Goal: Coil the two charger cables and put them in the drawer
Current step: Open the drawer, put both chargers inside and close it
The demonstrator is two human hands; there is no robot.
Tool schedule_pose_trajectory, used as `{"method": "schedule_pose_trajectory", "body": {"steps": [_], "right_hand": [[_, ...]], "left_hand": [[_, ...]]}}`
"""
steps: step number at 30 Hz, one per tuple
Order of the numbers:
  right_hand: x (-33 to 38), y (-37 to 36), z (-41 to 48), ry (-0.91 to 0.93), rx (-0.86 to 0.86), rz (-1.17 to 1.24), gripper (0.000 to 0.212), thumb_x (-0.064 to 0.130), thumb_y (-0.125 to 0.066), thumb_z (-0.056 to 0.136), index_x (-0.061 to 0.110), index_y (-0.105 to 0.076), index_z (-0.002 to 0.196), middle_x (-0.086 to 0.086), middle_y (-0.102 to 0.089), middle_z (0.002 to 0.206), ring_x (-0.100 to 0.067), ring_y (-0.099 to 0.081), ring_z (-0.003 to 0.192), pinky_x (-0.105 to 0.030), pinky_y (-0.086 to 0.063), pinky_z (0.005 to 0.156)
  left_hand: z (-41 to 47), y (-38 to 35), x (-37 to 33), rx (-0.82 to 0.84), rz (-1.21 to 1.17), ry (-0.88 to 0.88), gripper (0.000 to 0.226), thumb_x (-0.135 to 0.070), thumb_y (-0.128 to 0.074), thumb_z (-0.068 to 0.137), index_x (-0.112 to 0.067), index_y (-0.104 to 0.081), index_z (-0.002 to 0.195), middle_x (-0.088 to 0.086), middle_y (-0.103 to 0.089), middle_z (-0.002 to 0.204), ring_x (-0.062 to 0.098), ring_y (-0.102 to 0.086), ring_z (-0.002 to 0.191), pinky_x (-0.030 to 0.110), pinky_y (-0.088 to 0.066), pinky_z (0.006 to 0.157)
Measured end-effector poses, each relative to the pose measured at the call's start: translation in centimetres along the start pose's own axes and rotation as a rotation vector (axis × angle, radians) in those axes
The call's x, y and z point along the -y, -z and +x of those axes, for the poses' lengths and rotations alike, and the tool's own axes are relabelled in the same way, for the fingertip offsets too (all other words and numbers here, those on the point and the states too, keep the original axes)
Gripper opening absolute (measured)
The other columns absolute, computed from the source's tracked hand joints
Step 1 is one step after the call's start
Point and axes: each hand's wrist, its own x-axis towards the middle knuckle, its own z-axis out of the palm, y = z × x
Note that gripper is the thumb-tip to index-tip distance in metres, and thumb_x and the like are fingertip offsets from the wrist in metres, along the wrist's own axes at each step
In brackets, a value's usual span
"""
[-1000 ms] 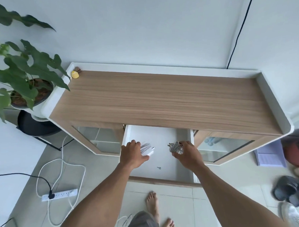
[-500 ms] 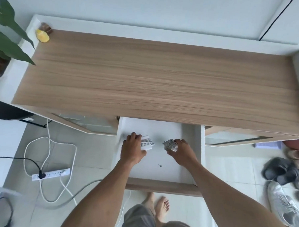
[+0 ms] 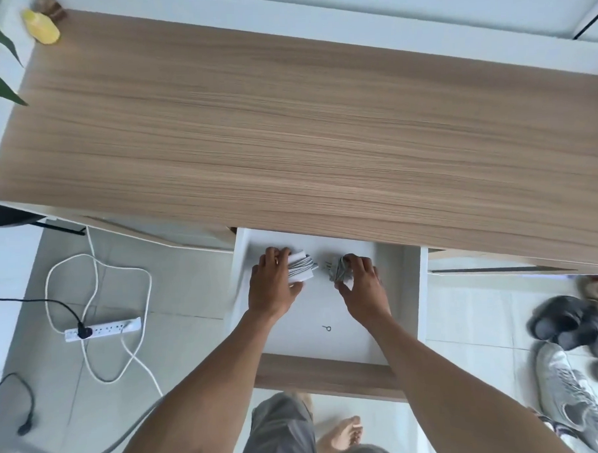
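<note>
Head view: both coils sit low in the drawer (image 3: 401, 290), my left hand (image 3: 274, 289) grasping the white charger (image 3: 301, 270), right hand (image 3: 364, 292) the grey coil (image 3: 341, 274). Released carelessly, either could spring loose.

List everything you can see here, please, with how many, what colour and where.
Charger cables: two, grey, coiled, one in each hand inside the drawer.
Drawer: one, white, pulled open under the cabinet top.
Cabinet top: one, wood.
Small hook: one, dark, on drawer floor.
Power strip: one, white, floor left.
Shoes: several, grey and dark, floor right.
Yellow object: one, cabinet's far left corner.
Left hand: grips one coil.
Right hand: grips the other.
</note>
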Motion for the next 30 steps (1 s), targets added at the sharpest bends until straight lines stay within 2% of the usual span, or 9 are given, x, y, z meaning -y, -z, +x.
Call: {"method": "schedule_pose_trajectory", "body": {"steps": [6, 11, 14, 16, 18, 21, 23, 27, 30], "right_hand": [[0.1, 0.4, -0.1, 0.003, 0.063, -0.011, 0.058, 0.017, -0.065, 0.084, 0.017, -0.036, 0.134, -0.008, -0.042, 0.131, -0.03, -0.044, 0.119, -0.042, -0.041, 0.1], [0.1, 1.6, -0.8, 0.014, 0.089, 0.02, 0.068, 0.015, -0.064, 0.085, 0.019, -0.027, 0.142, -0.01, -0.034, 0.139, -0.03, -0.038, 0.126, -0.042, -0.038, 0.105], [0.0, 2.2, -0.8, 0.002, 0.071, 0.022, 0.063, 0.016, -0.061, 0.087, 0.018, -0.029, 0.141, -0.01, -0.035, 0.139, -0.03, -0.038, 0.127, -0.042, -0.039, 0.103], [-0.3, 3.9, -3.5, 0.04, 0.027, 0.041, 0.052, 0.019, -0.058, 0.089, 0.017, -0.037, 0.137, -0.009, -0.04, 0.137, -0.029, -0.04, 0.126, -0.041, -0.04, 0.1], [0.1, 4.1, -3.1, 0.037, 0.003, 0.062, 0.034, 0.019, -0.054, 0.091, 0.015, -0.05, 0.125, -0.006, -0.051, 0.128, -0.027, -0.047, 0.12, -0.039, -0.045, 0.096], [0.2, 5.6, -5.4, 0.064, -0.056, 0.089, 0.015, 0.014, -0.05, 0.09, 0.016, -0.061, 0.1, -0.004, -0.063, 0.106, -0.025, -0.059, 0.1, -0.037, -0.051, 0.081], [0.1, 6.5, -7.1, 0.076, -0.089, 0.115, 0.016, 0.012, -0.048, 0.089, 0.016, -0.063, 0.095, -0.004, -0.066, 0.1, -0.025, -0.062, 0.091, -0.036, -0.053, 0.077], [-0.5, 7.6, -10.5, 0.112, -0.139, 0.155, 0.015, 0.011, -0.049, 0.087, 0.015, -0.063, 0.092, -0.003, -0.066, 0.097, -0.024, -0.061, 0.086, -0.032, -0.051, 0.074], [-1.1, 8.0, -13.0, 0.114, -0.142, 0.178, 0.015, 0.012, -0.049, 0.087, 0.017, -0.063, 0.092, 0.001, -0.066, 0.096, -0.022, -0.061, 0.086, -0.03, -0.049, 0.072]], "left_hand": [[-0.2, -0.2, -0.4, 0.032, 0.22, 0.008, 0.066, -0.035, -0.073, 0.072, -0.02, -0.044, 0.129, 0.007, -0.051, 0.119, 0.029, -0.053, 0.107, 0.042, -0.038, 0.092], [-0.6, 0.3, -1.0, 0.088, 0.218, 0.051, 0.079, -0.042, -0.071, 0.077, -0.022, -0.028, 0.14, 0.008, -0.041, 0.132, 0.028, -0.044, 0.121, 0.044, -0.03, 0.102], [-0.5, 0.9, -1.2, 0.113, 0.175, 0.067, 0.084, -0.046, -0.07, 0.077, -0.024, -0.023, 0.143, 0.006, -0.036, 0.135, 0.026, -0.039, 0.126, 0.045, -0.027, 0.107], [-2.8, 2.2, -2.8, 0.073, 0.174, 0.025, 0.082, -0.047, -0.07, 0.077, -0.024, -0.025, 0.142, 0.006, -0.036, 0.135, 0.026, -0.038, 0.127, 0.044, -0.026, 0.109], [-2.5, 2.5, -2.9, 0.086, 0.148, 0.023, 0.078, -0.046, -0.069, 0.078, -0.024, -0.029, 0.141, 0.005, -0.037, 0.134, 0.025, -0.039, 0.126, 0.044, -0.026, 0.109], [-4.7, 3.5, -4.6, 0.057, 0.108, -0.009, 0.062, -0.041, -0.067, 0.083, -0.024, -0.039, 0.136, 0.003, -0.043, 0.131, 0.024, -0.042, 0.124, 0.042, -0.027, 0.108], [-6.4, 4.2, -5.9, 0.003, 0.088, -0.041, 0.046, -0.036, -0.063, 0.087, -0.022, -0.048, 0.128, 0.002, -0.048, 0.127, 0.023, -0.046, 0.121, 0.041, -0.03, 0.105], [-10.0, 5.0, -7.5, -0.107, 0.044, -0.068, 0.014, -0.025, -0.059, 0.089, -0.021, -0.062, 0.103, -0.003, -0.06, 0.112, 0.02, -0.056, 0.109, 0.037, -0.034, 0.095], [-12.7, 5.4, -8.2, -0.163, 0.004, -0.048, 0.007, -0.019, -0.059, 0.086, -0.022, -0.064, 0.09, -0.006, -0.065, 0.1, 0.019, -0.062, 0.099, 0.036, -0.039, 0.089]]}}
